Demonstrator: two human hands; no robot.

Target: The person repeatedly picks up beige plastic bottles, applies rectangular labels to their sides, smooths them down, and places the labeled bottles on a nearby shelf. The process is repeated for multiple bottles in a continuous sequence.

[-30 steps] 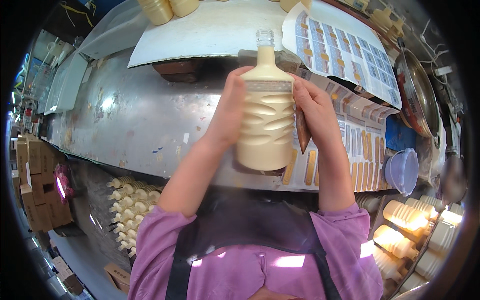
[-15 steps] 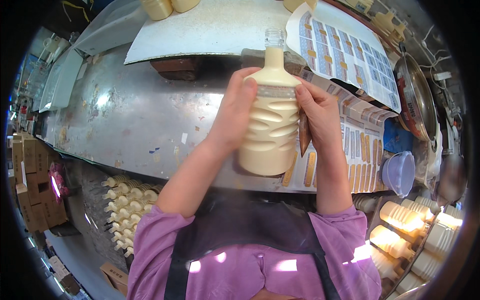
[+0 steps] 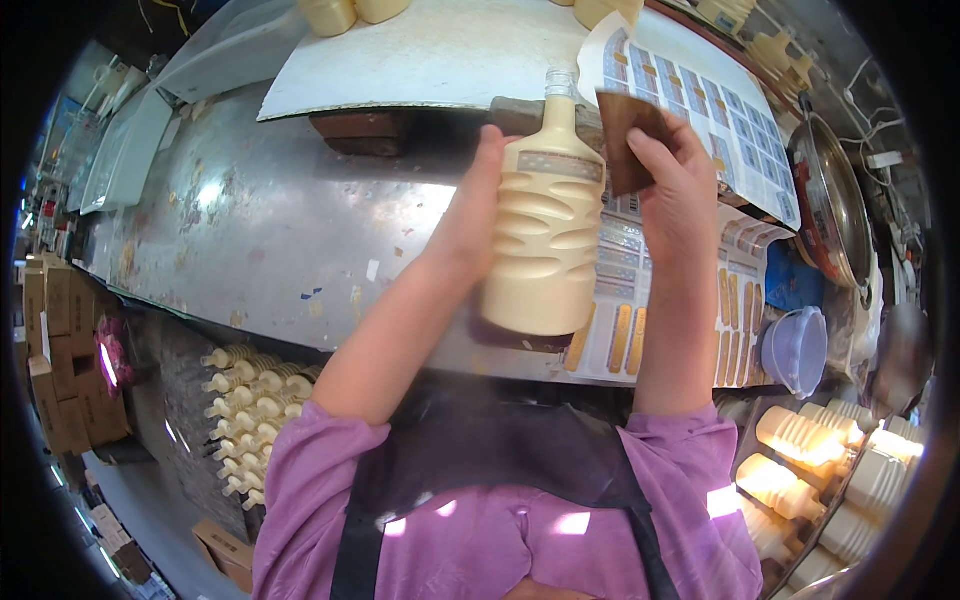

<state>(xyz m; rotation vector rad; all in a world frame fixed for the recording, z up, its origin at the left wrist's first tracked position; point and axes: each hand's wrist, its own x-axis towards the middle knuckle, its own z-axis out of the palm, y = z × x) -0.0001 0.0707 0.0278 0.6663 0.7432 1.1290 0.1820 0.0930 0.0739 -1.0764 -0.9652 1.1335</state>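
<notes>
From my side, I judge the work on the cream bottle [image 3: 537, 300] as partly done: one greyish patterned label [image 3: 558, 167] lies across its upper body, just under the shoulder, and it looks quite even, but whether its edges are well pressed I cannot tell. Below it, the facing side carries no other label, and the printed sheet [image 3: 604, 328] on the bench [image 3: 260, 230] holds many strips unused. The bottle is at the front edge of the bench, almost upright — I cannot tell if its base rests there. It has wavy hollows on the body, a slim neck and a clear mouth. The left hand [image 3: 480, 205] grasps its left side; the right hand [image 3: 680, 175] pinches a flat brown piece [image 3: 625, 135] beside the label.
</notes>
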